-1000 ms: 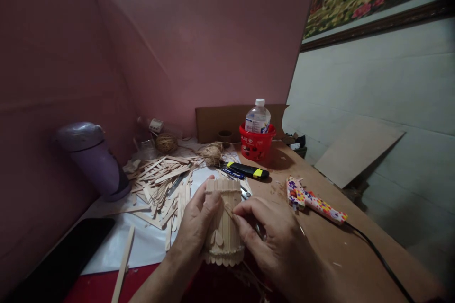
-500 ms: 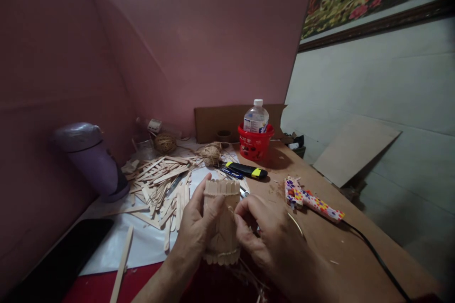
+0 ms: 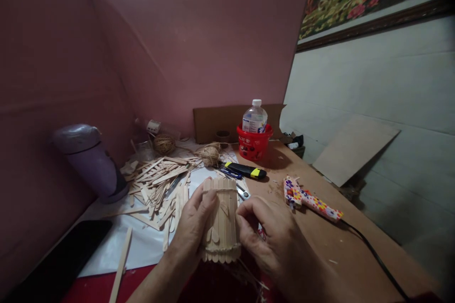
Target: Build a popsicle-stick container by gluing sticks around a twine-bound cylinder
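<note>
A small cylinder of upright wooden sticks (image 3: pixel 226 222), with twine bands near its top and bottom, stands out in front of me in the head view. My left hand (image 3: pixel 192 227) is wrapped round its left side, thumb on the front. Small rounded wood pieces are on its front face. Just to the right of the cylinder, my right hand (image 3: pixel 270 236) is closed with thumb and index finger pinched together; whatever is between the fingertips is too small to make out. Scissors (image 3: pixel 242 192) lie partly hidden behind the cylinder.
Loose wooden sticks (image 3: pixel 163 184) are heaped at the left, near a purple bottle (image 3: pixel 93 163) and a black phone-like slab (image 3: pixel 67 255). Behind are twine (image 3: pixel 210 155), a utility knife (image 3: pixel 245 170) and a red bucket (image 3: pixel 254 144). A floral glue gun (image 3: pixel 309 200) lies right.
The cylinder has turned in my left hand, and my left thumb has moved left and up. My right fingertips have shifted slightly right, off the front face.
</note>
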`<state>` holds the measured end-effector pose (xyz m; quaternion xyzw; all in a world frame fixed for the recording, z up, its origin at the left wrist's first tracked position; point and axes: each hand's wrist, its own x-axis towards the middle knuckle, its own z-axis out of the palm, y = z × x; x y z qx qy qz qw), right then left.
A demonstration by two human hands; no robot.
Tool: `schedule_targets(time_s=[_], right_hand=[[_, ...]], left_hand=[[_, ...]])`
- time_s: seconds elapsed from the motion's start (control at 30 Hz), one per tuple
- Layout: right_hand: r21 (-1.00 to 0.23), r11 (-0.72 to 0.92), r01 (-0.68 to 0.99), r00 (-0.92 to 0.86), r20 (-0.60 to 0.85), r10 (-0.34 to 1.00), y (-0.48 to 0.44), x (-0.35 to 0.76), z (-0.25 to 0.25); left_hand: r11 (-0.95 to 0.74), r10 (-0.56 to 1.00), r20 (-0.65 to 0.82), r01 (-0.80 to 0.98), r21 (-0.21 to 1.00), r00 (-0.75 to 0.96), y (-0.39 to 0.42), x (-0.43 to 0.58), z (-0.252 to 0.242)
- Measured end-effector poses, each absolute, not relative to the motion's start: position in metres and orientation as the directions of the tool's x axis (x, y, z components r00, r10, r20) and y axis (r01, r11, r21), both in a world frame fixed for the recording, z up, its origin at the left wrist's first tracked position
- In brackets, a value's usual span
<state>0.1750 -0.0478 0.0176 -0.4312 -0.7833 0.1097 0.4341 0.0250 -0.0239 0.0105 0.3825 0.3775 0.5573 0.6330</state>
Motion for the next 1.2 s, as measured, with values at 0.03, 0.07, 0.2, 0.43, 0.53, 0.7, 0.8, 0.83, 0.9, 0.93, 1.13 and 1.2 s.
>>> schedule_targets(time_s=[0.03,0.07,0.2,0.43,0.53,0.7,0.8,0.83,0.9,0.93,1.13,1.2], right_hand=[[-0.544,0.607,0.579,-0.246,0.594,0.766,-0.047,0.174,0.018],[-0.539,0.611,0.580,-0.244,0.601,0.761,-0.047,0.173,0.018],[-0.512,0.617,0.597,-0.255,0.608,0.752,-0.046,0.171,0.017],[-0.480,0.616,0.625,-0.259,0.617,0.743,-0.045,0.170,0.015],[-0.464,0.586,0.664,-0.237,0.613,0.754,-0.045,0.168,0.013],[-0.373,0.539,0.755,-0.216,0.635,0.742,-0.046,0.163,0.008],[-0.513,0.452,0.730,-0.153,0.522,0.839,-0.046,0.161,0.009],[-0.583,0.414,0.698,-0.131,0.465,0.876,-0.046,0.160,0.010],[-0.712,0.356,0.605,-0.128,0.354,0.926,-0.049,0.160,0.013],[-0.761,0.343,0.550,-0.141,0.320,0.937,-0.050,0.159,0.015],[-0.879,0.346,0.329,-0.161,0.309,0.937,-0.057,0.165,0.022],[-0.883,0.337,0.326,-0.123,0.314,0.941,-0.057,0.168,0.023]], left_hand=[[0.085,0.994,-0.052,-0.413,0.907,0.092,-0.024,0.025,0.010],[0.082,0.995,-0.052,-0.407,0.910,0.085,-0.023,0.025,0.009],[0.070,0.997,-0.053,-0.365,0.928,0.055,-0.022,0.023,0.004],[-0.013,0.999,0.024,-0.257,0.966,0.037,-0.022,0.020,0.000],[-0.115,0.993,0.111,-0.132,0.985,-0.041,-0.022,0.021,0.001],[-0.234,0.969,0.230,-0.035,0.972,-0.095,-0.025,0.023,0.002],[-0.301,0.946,0.303,0.034,0.953,-0.117,-0.028,0.024,0.001],[-0.320,0.937,0.326,0.062,0.945,-0.126,-0.028,0.024,0.001],[-0.350,0.921,0.364,0.116,0.930,-0.141,-0.028,0.023,0.000],[-0.355,0.917,0.372,0.130,0.926,-0.142,-0.027,0.023,-0.001],[-0.099,0.995,0.095,-0.178,0.979,-0.030,-0.022,0.021,0.000],[-0.007,0.999,0.016,-0.288,0.958,0.030,-0.022,0.022,0.002]])
